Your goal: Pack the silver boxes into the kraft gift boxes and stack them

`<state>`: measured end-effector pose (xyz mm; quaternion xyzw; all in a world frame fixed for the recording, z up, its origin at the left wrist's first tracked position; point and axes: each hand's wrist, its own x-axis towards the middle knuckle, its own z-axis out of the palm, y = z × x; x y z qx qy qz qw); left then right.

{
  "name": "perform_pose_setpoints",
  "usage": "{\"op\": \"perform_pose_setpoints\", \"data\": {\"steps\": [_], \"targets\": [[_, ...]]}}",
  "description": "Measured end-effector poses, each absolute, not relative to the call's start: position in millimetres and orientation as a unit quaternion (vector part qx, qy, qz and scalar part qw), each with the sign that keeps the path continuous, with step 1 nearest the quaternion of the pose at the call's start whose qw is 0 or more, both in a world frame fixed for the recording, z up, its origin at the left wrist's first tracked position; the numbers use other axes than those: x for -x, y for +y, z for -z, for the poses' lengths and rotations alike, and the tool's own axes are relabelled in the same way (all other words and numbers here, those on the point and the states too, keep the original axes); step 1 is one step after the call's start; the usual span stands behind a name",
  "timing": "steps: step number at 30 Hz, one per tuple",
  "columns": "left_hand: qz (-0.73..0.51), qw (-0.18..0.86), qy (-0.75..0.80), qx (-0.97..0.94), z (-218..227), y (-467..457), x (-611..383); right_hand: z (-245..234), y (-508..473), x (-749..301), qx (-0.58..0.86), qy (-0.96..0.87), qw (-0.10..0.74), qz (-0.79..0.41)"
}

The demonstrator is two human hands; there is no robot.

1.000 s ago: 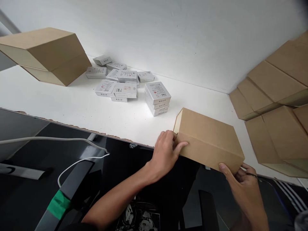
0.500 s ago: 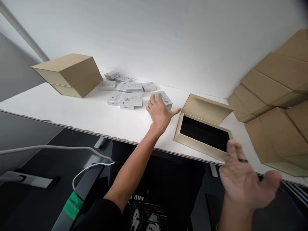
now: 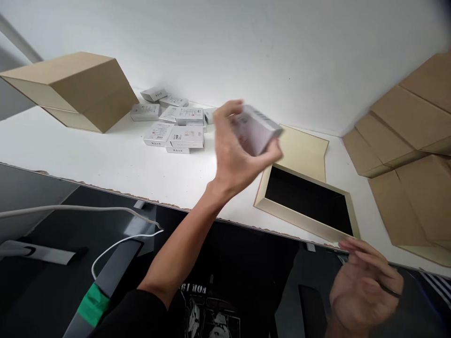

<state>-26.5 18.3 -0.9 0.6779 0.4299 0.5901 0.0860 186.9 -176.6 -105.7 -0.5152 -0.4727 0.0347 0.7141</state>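
Note:
My left hand (image 3: pixel 234 157) is raised above the table, thumb and fingers gripping a small white carton (image 3: pixel 255 129) by its sides; the carton is tilted and blurred. Below and to the right of it lies a gold-beige gift box (image 3: pixel 299 223), its lid (image 3: pixel 303 152) folded back toward the wall and its black inside showing. My right hand (image 3: pixel 364 281) hangs off the table's front edge, near the box's right corner, with loosely bent fingers, a dark ring and nothing in its grasp. Several similar white cartons (image 3: pixel 186 136) lie in a loose pile left of my left hand.
Closed gold-beige boxes (image 3: pixel 95 94) are stacked at the table's left. More brown boxes (image 3: pixel 405 122) are piled along the right side. The white table (image 3: pixel 116 164) has a chipped front edge and meets a wall behind. A cable (image 3: pixel 88 207) runs at lower left.
My left hand has picked up a white carton and lifted it toward the gift box. The gift box's lid has tipped farther back. My right hand has moved lower, its fingers more bent.

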Motion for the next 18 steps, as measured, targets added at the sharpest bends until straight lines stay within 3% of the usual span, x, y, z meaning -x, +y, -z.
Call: {"op": "perform_pose_setpoints", "data": {"steps": [5, 10, 12, 15, 18], "targets": [[-0.218, 0.217, 0.11, -0.945, -18, 21, -21, 119, -174, -195, 0.592, -0.547, 0.586, 0.08], [0.023, 0.281, 0.132, -0.95, 1, 34, -60, 125, -177, -200, 0.641, -0.605, 0.438, 0.175], [0.065, 0.307, 0.167, -0.935, 10, 37, -59, 127, -177, -202, 0.674, -0.595, 0.4, 0.178], [0.027, 0.336, 0.192, -0.922, 18, 36, -51, 132, -174, -211, 0.708, -0.587, 0.366, 0.14], [0.01, 0.335, 0.212, -0.918, 19, 29, -46, 136, -170, -224, 0.729, -0.567, 0.378, 0.069]]}}
